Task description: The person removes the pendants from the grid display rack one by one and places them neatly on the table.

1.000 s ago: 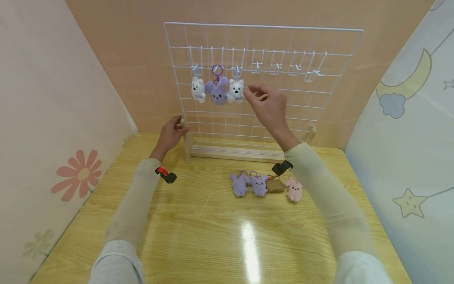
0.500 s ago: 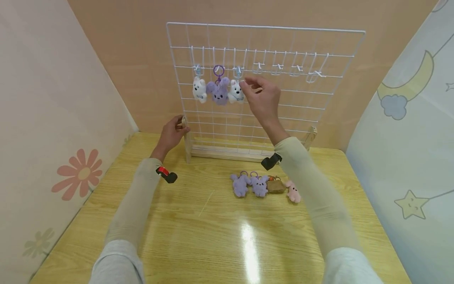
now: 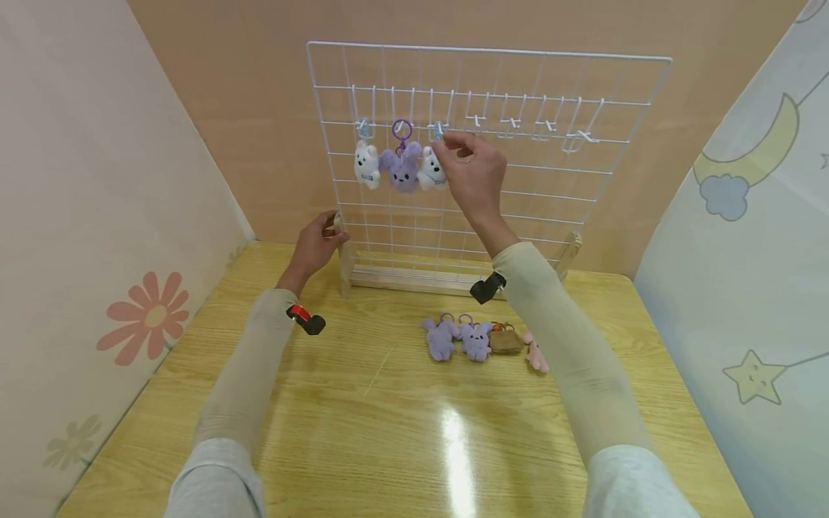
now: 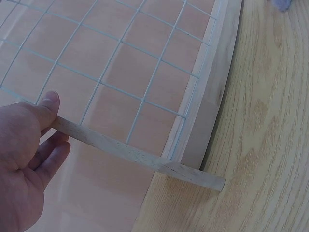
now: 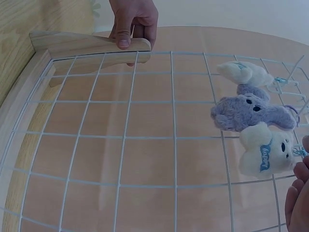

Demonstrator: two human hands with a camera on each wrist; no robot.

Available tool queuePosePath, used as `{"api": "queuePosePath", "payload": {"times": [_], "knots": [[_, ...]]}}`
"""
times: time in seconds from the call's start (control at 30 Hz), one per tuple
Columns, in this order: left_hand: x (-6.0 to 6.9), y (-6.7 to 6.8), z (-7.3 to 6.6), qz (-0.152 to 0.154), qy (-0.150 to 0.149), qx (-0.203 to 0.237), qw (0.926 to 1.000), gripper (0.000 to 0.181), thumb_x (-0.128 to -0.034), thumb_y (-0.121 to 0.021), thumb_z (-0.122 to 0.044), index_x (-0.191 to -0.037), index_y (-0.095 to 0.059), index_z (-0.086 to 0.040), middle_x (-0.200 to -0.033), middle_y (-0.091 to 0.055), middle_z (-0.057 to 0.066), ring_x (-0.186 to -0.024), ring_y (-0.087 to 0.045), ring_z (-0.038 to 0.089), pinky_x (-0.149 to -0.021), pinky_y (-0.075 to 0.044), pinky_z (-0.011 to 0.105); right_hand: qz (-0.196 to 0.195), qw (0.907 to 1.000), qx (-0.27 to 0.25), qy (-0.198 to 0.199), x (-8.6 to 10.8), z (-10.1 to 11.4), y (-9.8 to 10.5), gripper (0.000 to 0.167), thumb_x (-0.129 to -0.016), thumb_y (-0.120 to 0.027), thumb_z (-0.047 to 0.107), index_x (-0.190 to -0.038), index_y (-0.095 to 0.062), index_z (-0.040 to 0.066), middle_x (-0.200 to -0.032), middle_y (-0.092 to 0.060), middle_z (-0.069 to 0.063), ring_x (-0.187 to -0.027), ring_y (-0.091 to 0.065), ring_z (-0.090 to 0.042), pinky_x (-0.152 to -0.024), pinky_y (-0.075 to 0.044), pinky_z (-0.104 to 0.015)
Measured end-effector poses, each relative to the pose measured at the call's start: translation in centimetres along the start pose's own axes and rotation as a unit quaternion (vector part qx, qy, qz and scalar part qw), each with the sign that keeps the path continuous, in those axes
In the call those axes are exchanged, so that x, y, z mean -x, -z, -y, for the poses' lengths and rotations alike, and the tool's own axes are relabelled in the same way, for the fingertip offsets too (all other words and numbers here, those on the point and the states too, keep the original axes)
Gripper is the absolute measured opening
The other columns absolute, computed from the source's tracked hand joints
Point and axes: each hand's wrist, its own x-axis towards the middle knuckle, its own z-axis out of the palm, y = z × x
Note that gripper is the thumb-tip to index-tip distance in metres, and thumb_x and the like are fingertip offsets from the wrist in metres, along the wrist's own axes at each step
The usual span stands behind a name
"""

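Note:
My left hand [image 3: 314, 248] grips the top of the rack's left wooden post [image 3: 345, 270]; the left wrist view shows the thumb on one side and curled fingers on the other. High at the wire grid [image 3: 479, 191], my right hand [image 3: 478, 173] has its fingertips at the blue clasp of a white plush bear [image 3: 430, 171]. The right wrist view shows that clasp [image 5: 300, 152] between the fingers, which are partly cut off by the frame. Left of this bear hang a purple plush [image 3: 403, 173] and another white bear [image 3: 366, 165], each on a hook.
Four white hooks [image 3: 549, 124] on the grid's right side hold nothing. Two purple plushes [image 3: 476, 342], a brown one [image 3: 506, 342] and a pink one [image 3: 536, 357] lie on the wooden table, the pink one partly behind my right sleeve. Printed walls stand at both sides.
My right hand has moved left and slightly up, from beside the third hanging plush to its clasp. My right forearm now covers more of the pink plush. The left hand keeps its grip.

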Motion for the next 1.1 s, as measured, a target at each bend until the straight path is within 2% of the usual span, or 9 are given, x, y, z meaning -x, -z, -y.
{"api": "queuePosePath", "payload": {"times": [0.37,0.9,1.1], "knots": [[-0.06,-0.06,0.14,0.002,-0.002,0.000,1.0000,0.061,-0.1035,-0.064,-0.018,-0.156,-0.038,-0.002,-0.154,-0.047,0.022,-0.132,-0.056,0.038,-0.102,-0.054,0.052,0.000,0.9994,0.033,-0.003,-0.29,0.30,-0.17,0.023,-0.089,-0.080,0.027,-0.100,-0.082,0.007,-0.096,-0.078,-0.006,-0.078,-0.056,-0.007,-0.076,-0.044,-0.019],[-0.13,-0.13,0.20,0.001,-0.001,0.007,1.0000,0.061,-0.1032,-0.064,-0.016,-0.156,-0.037,-0.003,-0.154,-0.046,0.021,-0.133,-0.055,0.038,-0.102,-0.053,0.052,0.003,0.9988,0.048,0.005,-0.50,0.57,-0.27,0.018,-0.093,-0.076,0.022,-0.096,-0.083,0.006,-0.094,-0.078,-0.007,-0.077,-0.057,-0.009,-0.072,-0.043,-0.016],[-0.05,-0.06,0.24,0.001,-0.004,0.000,1.0000,0.062,-0.1036,-0.064,-0.019,-0.157,-0.036,-0.004,-0.155,-0.045,0.022,-0.134,-0.054,0.039,-0.103,-0.052,0.052,0.000,0.9989,0.047,0.003,-0.45,0.50,-0.09,0.016,-0.093,-0.074,0.020,-0.096,-0.083,0.007,-0.093,-0.078,-0.007,-0.075,-0.056,-0.008,-0.075,-0.043,-0.018]]}}
